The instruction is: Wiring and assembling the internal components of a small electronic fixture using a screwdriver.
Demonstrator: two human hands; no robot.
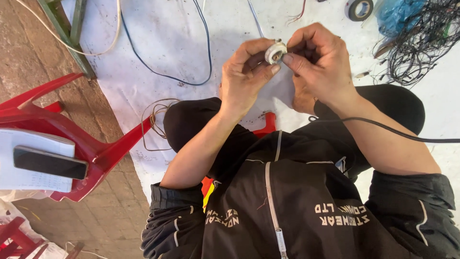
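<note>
1. Head view, my hands: my left hand (247, 79) and my right hand (318, 64) meet above my knees, both closed on a small round white fitting (276, 52). My left thumb and fingers pinch it from the left, my right thumb and forefinger press it from the right, so it sits tight between the two grips, far from my chest.
2. Head view, ground: a white sheet (167, 43) lies under my hands, with a blue wire (165, 76) looping across it on the left and a thin coil of brown wire (155, 117) near my left knee.
3. Head view, edges: a black cable (402, 134) crosses my right forearm. A tangle of dark wires (421, 43) and a roll of tape (359, 8) lie far right. A red plastic chair (72, 139) at left carries a notebook and a black phone (50, 163).
</note>
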